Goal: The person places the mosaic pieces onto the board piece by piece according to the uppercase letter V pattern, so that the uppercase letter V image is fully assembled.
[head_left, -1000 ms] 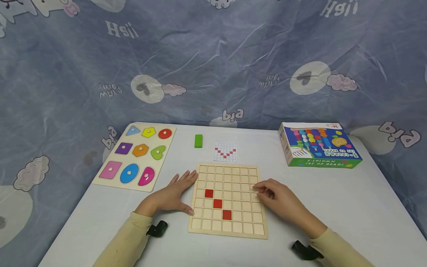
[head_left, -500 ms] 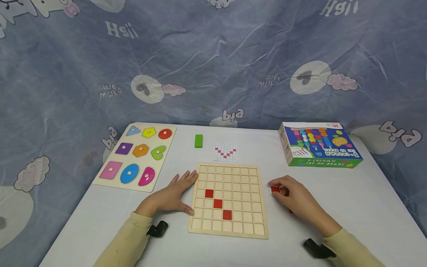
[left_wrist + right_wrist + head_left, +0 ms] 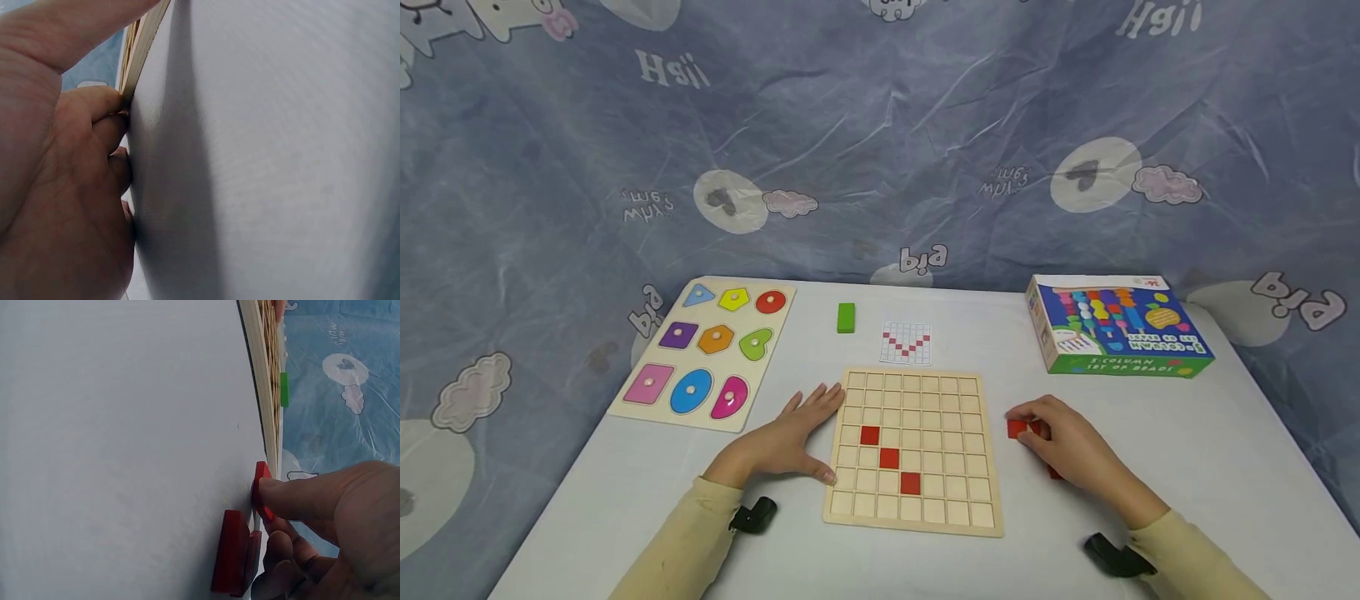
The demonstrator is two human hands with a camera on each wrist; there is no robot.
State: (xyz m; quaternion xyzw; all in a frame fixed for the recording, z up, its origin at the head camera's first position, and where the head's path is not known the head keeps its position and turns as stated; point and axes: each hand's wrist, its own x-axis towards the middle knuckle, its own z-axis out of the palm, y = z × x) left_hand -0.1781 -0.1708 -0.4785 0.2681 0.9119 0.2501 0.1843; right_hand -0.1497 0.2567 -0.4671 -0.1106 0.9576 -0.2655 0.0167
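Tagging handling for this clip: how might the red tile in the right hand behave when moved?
The red tile is probably stiff, with straight, crisp edges. Being small and thin, it's likely light. Its flat faces suggest sliding rather than rolling.

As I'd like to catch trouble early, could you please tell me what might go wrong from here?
The right hand pinches a red tile close beside other red tiles, so its fingers could nudge those. The left hand touches the board at its edge, so a push might shift it.
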